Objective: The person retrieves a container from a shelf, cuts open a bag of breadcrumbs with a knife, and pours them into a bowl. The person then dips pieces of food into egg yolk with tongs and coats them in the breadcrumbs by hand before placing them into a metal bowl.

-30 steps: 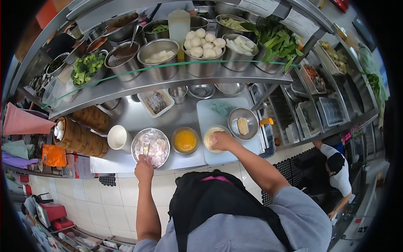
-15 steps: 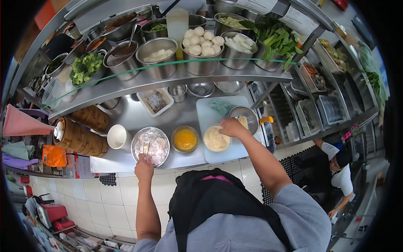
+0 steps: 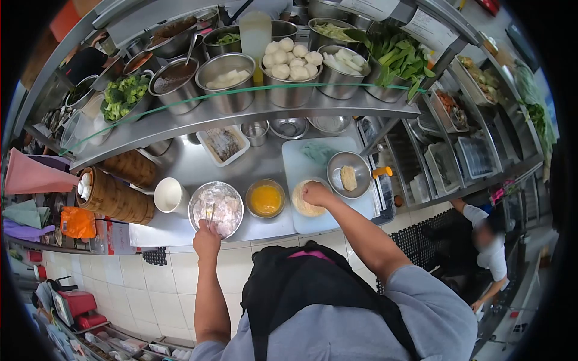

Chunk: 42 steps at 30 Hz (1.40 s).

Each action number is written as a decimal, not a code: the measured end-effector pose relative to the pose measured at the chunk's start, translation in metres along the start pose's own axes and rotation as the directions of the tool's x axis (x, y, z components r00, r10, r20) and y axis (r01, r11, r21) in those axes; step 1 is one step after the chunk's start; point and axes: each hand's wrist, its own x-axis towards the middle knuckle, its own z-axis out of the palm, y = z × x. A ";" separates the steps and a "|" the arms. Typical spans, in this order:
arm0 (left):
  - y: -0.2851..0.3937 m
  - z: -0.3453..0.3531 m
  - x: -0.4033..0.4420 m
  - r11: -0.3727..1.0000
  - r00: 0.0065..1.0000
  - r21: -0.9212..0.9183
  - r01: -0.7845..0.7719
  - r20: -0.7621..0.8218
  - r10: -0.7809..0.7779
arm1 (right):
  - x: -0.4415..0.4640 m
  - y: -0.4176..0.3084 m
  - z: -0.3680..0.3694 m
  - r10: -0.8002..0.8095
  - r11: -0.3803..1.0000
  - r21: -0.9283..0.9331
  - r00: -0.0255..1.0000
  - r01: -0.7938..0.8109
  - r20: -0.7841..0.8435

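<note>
My left hand (image 3: 207, 239) is closed on the handle of a metal utensil (image 3: 210, 212), whose far end rests in a steel bowl of pale, floury pieces (image 3: 224, 207). Over the bowl of crumbs (image 3: 300, 204) is my right hand (image 3: 317, 194), fingers bent together; whatever they may hold is hidden. Between the hands stands a bowl of beaten egg (image 3: 265, 199). A crumb-coated piece (image 3: 348, 178) lies in the steel bowl (image 3: 361, 186) right of my right hand. The crumb bowl sits on a white cutting board (image 3: 313, 226).
A white cup (image 3: 170, 197) and bamboo steamers (image 3: 120, 198) stand at the left. Beyond is a white tray (image 3: 223, 146). A raised steel shelf (image 3: 253, 117) holds pots of food. At the right, a crouching person (image 3: 490, 253) is beside the counter.
My right hand has moved left from the steel bowl with the coated piece back over the crumb bowl. My left hand stays put.
</note>
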 end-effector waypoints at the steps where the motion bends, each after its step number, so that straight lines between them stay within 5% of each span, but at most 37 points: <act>1: -0.001 0.000 0.001 1.000 1.000 0.004 0.001 0.001 -0.001 | -0.005 -0.003 -0.003 -0.003 1.000 -0.001 1.000 0.003 -0.002; 6: -0.002 -0.001 -0.003 0.999 0.999 -0.009 0.034 0.017 -0.034 | -0.040 -0.021 0.002 0.018 0.973 -0.223 0.982 -0.060 -0.186; 13: -0.002 -0.002 -0.001 1.000 1.000 -0.013 0.017 0.008 -0.017 | -0.038 -0.023 -0.005 0.104 0.952 -0.255 0.963 -0.168 -0.247; 16: 0.000 -0.005 -0.002 1.000 1.000 -0.001 0.019 0.016 -0.019 | -0.032 -0.008 -0.032 0.043 0.963 -0.253 0.981 -0.091 -0.189; 18: -0.002 -0.002 -0.002 1.000 1.000 0.006 0.013 0.013 -0.013 | -0.035 -0.005 -0.065 0.016 0.999 -0.047 0.999 -0.015 0.029; 25: 0.000 -0.002 -0.001 1.000 1.000 0.011 -0.015 -0.008 0.015 | -0.020 0.004 -0.063 -0.082 0.993 -0.087 0.993 0.074 -0.086; 27: 0.001 -0.002 0.001 1.000 1.000 0.012 -0.016 -0.001 0.016 | -0.017 0.001 -0.029 -0.079 0.991 -0.103 0.995 0.086 0.065; 30: 0.001 -0.002 0.000 1.000 1.000 0.008 -0.008 -0.001 0.008 | -0.015 -0.002 -0.009 0.060 0.998 -0.039 0.995 -0.057 0.078; 34: -0.001 -0.001 0.001 1.000 0.999 0.017 0.021 0.024 -0.021 | -0.020 -0.002 -0.014 0.009 0.993 -0.117 0.997 0.001 0.079; 37: 0.001 -0.004 -0.004 1.000 1.000 -0.008 0.007 0.002 -0.007 | -0.053 -0.023 -0.021 -0.106 0.961 -0.262 0.993 0.088 -0.056; 42: -0.007 0.003 -0.001 1.000 1.000 -0.012 -0.007 -0.010 0.007 | -0.053 -0.030 -0.012 -0.055 0.943 -0.330 0.961 -0.039 -0.270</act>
